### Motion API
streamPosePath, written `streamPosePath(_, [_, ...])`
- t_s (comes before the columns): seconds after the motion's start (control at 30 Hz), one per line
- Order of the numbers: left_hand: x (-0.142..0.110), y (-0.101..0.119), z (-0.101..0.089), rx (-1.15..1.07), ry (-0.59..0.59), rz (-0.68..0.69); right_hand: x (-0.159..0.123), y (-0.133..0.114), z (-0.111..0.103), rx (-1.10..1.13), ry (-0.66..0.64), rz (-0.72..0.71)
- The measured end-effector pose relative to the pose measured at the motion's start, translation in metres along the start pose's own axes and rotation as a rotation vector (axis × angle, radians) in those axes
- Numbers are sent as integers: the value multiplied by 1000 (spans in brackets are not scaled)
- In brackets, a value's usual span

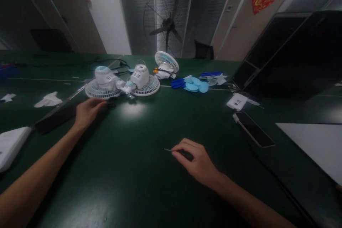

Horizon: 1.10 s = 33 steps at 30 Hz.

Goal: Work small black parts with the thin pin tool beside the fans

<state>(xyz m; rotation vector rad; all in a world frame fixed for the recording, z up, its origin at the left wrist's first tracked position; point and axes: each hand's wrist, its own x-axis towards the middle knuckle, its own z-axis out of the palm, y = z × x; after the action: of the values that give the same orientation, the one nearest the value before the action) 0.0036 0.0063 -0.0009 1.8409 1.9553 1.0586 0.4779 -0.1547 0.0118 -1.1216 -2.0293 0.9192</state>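
Observation:
My right hand (196, 158) is closed around the dark handle of a small screwdriver (187, 155), above the green table (139, 185). Its thin metal shaft points left. Farther off to the left, my left hand (87, 114) has its fingers drawn together at a small dark object (110, 104) whose kind I cannot make out. Just beyond those fingers a white fan (104, 78) lies face down on its grille. A second white fan (140, 76) lies face down beside it, with crumpled clear plastic (125, 87) between the two.
A third small fan (166, 65) sits tilted farther back. Light-blue fan blades (196, 84) and blue gloves (177, 83) lie right of it. On the right are a phone (255, 129), a white box (237, 102) and dark monitors (294, 53). A long black item (57, 118) lies left.

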Motion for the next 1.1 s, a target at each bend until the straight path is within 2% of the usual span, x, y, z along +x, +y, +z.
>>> streamPosePath(0.2, [0,2,3,67,-37,52,0,-2,-1,0,14,-12])
streamPosePath(0.47, [-3,7,4,123,11,100,0,-2,-1,-5,-12,3])
streamPosePath(0.67, [5,4,5,129,-92,225,0,-4,-1,-5,-3,-6])
streamPosePath(0.8, [9,-3,7,102,-182,195,0,-2,-1,-9,2,-12])
streamPosePath(0.97, [9,-5,7,63,-141,171,-1,-1,-1,14,-25,12])
streamPosePath(1.1, [10,-2,7,-45,-146,12,0,-5,-2,20,-13,15])
